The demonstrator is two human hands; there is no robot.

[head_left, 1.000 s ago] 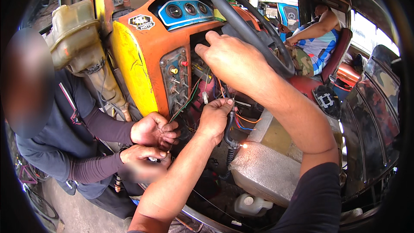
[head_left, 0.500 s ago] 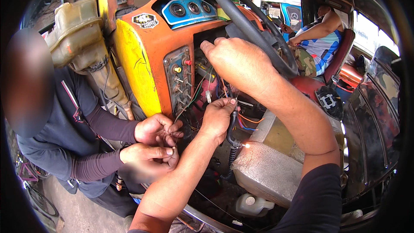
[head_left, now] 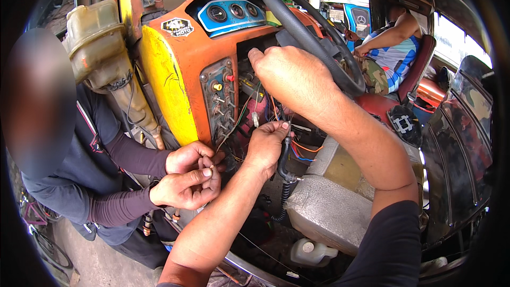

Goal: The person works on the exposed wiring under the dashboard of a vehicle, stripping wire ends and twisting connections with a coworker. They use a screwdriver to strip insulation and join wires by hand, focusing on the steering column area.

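Note:
My left hand [head_left: 267, 144] is closed in a pinch, thumb against finger, on thin wires [head_left: 287, 129] beneath the dashboard. Above it, my right hand [head_left: 293, 69] reaches into the dashboard opening below the gauges. Its fingers curl inward and are mostly hidden, so what they hold cannot be made out. Beside my left hand hangs a small white wire connector [head_left: 255, 119]. Orange and blue wires [head_left: 305, 151] stick out to the right of it. On the left, a co-worker's hands [head_left: 194, 176] pinch the end of a thin wire close to my left forearm.
A steering wheel [head_left: 308, 26] rises beside my right forearm. The orange dashboard [head_left: 183, 56] carries a switch panel [head_left: 219, 98]. A black corrugated hose [head_left: 285, 196] runs beside a silver padded box [head_left: 332, 207]. Below lies a white plastic jug [head_left: 312, 252]. Another person [head_left: 396, 48] sits at the far right.
The bright glow at the small metal tip by the padded box is gone. The co-worker's head has leaned nearer and their hands have shifted slightly. My hands stay almost in place.

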